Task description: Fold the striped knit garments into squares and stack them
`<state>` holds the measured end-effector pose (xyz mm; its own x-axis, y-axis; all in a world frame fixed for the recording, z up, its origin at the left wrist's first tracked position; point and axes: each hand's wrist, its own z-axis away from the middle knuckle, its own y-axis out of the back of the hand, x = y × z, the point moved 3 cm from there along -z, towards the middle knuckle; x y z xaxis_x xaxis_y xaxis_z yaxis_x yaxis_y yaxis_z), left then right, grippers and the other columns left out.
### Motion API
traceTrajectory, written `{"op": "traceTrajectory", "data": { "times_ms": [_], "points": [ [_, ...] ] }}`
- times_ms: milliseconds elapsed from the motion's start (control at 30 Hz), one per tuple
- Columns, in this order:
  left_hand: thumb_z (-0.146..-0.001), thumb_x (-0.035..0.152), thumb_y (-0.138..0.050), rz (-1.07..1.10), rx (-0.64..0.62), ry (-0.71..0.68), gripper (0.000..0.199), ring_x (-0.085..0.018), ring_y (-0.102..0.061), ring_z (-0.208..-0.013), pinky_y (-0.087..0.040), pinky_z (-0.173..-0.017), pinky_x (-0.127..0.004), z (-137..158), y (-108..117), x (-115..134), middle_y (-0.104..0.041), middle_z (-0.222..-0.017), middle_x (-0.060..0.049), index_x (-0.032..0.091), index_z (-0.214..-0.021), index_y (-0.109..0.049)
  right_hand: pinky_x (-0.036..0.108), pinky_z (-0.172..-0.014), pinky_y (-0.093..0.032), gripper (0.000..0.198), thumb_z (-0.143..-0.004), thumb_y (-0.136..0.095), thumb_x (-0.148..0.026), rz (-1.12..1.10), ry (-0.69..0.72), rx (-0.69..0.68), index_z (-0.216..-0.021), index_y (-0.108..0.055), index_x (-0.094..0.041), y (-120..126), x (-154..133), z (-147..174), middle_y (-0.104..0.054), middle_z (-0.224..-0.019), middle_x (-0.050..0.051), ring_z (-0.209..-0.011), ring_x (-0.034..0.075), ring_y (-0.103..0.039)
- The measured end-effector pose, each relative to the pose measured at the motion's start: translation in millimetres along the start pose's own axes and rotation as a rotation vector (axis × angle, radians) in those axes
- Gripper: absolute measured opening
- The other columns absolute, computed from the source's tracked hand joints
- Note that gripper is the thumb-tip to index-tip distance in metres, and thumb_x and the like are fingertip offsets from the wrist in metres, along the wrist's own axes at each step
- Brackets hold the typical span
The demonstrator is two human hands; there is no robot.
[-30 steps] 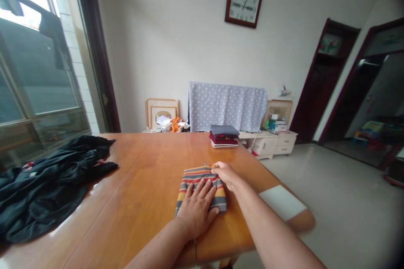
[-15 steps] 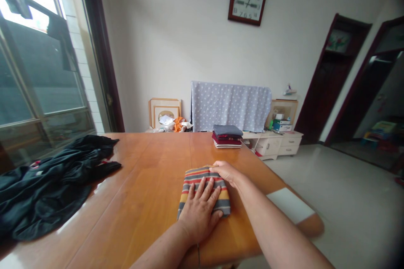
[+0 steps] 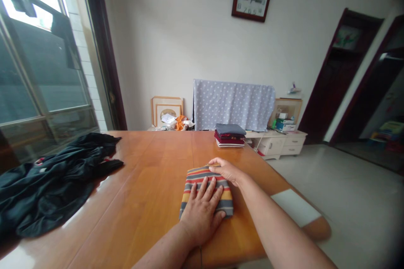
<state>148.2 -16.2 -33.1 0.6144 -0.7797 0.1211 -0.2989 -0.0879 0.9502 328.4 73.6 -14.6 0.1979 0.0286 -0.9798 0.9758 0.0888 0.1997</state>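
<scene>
Near the front edge of the table (image 3: 151, 176), right of its midline: striped cloth (image 3: 206, 185), folded to a compact, roughly square bundle, lying flat. Bands are grey, red and yellow, running across it.

Left hand (image 3: 202, 210): palm down on the cloth, fingers spread and pointing to the far edge of the table; wide open, pressing on the top face, nothing gripped. Its thumb reaches the cloth's near side.

Right hand (image 3: 226, 171): at the cloth's far side, partly closed, thumb on the top face, fingers at the border. Fingertips are small and partly hidden; cannot tell whether the border is pinched or only touched.

Far right corner of the table: stack (image 3: 230, 135) of folded clothes, grey on top, dark red below, striped at the bottom. Well apart from both hands.

Left edge of the table: black clothes (image 3: 59, 180), loose and crumpled, spreading up toward the far left corner. A pale patch (image 3: 296, 207) lies along the right edge, just beside the near right corner.

Beyond the far edge: white cabinet (image 3: 293, 142), a spotted cover (image 3: 233, 105) and, to its left, frames (image 3: 158, 111) leaning on the wall. Above: square clock (image 3: 252, 6), brown rim.
</scene>
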Motion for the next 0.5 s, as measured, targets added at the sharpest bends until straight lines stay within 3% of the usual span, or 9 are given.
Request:
{"op": "traceTrajectory", "data": {
  "times_ms": [200,500],
  "points": [
    [-0.100,0.057,-0.036,-0.003,0.005,-0.001,0.064,-0.035,-0.008,-0.154,-0.018,-0.119,-0.067,0.5,0.2,0.3,-0.011,-0.168,-0.001,0.037,-0.159,-0.021,0.027,-0.072,-0.042,0.029,-0.083,-0.063,-0.046,0.126,-0.021,0.090,-0.081,-0.063,-0.017,0.4,10.9,-4.8,-0.062,-0.073,-0.002,-0.069,0.014,-0.051],
    [-0.100,0.056,-0.038,-0.004,-0.010,0.006,0.066,-0.036,-0.008,-0.154,-0.017,-0.120,-0.066,0.0,3.9,1.7,-0.010,-0.169,-0.003,0.036,-0.160,-0.020,0.027,-0.070,-0.043,0.022,-0.084,-0.058,-0.038,0.187,-0.008,0.143,-0.087,-0.064,-0.017,3.8,13.9,-10.1,-0.063,-0.079,-0.001,-0.070,0.014,-0.052]
  ]
}}
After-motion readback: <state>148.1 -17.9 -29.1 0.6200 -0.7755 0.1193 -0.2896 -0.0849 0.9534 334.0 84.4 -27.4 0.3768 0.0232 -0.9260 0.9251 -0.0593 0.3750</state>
